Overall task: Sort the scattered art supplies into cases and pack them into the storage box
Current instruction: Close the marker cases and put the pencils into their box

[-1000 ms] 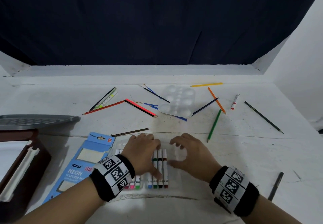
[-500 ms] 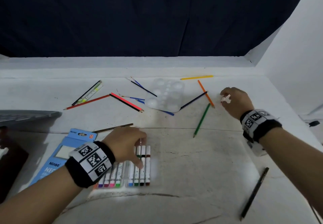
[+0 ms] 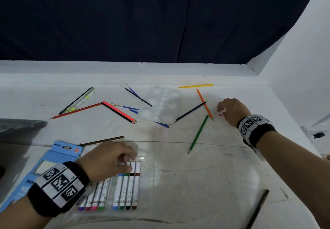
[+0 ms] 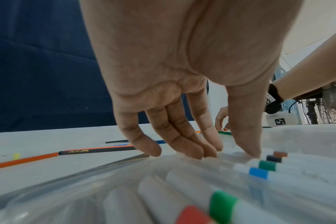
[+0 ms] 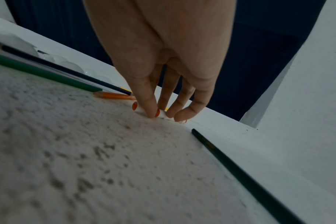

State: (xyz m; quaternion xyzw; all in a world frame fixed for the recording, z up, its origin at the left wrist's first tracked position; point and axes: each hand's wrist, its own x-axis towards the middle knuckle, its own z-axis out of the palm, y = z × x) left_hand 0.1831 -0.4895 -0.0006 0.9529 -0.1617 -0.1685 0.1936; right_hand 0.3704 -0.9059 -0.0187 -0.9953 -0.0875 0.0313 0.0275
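In the head view the left hand (image 3: pixel 105 159) sits in the lower left of the frame, its fingertips (image 4: pixel 194 153) resting on the far ends of the row of markers (image 3: pixel 125 189) inside a clear plastic case (image 3: pixel 148 173). The left wrist view shows the fingers nearly straight, pressing down on the white marker barrels; they are not wrapped around anything. The markers lie side by side, with violet, red, pink and green caps in one group and blue, green, black and brown caps in another, a gap between the groups.

The right hand (image 3: pixel 232 110) reaches to the centre right of the head view. In the right wrist view its thumb and fingers pinch a short white marker with a red cap (image 5: pixel 146 109) that lies on the white table (image 3: pixel 214 175).

Just left of that hand lie an orange pencil (image 3: pixel 205 104), a green pencil (image 3: pixel 198 134) and a dark blue pencil (image 3: pixel 191 111), whose far end touches the white paint palette (image 3: pixel 160 107) in the upper middle. Thin blue brushes (image 3: pixel 133 108) lie beside and partly under the palette. A yellow pencil (image 3: pixel 195 85) lies further up the frame. To the upper left are a red pencil (image 3: pixel 75 111), a red-and-black pencil (image 3: pixel 117 112) and a highlighter (image 3: pixel 80 101).

A blue pencil box (image 3: pixel 50 168) lies at the lower left, beside the marker case, with a brown pencil (image 3: pixel 101 140) just above it. A black pencil (image 3: pixel 258 209) lies at the lower right.
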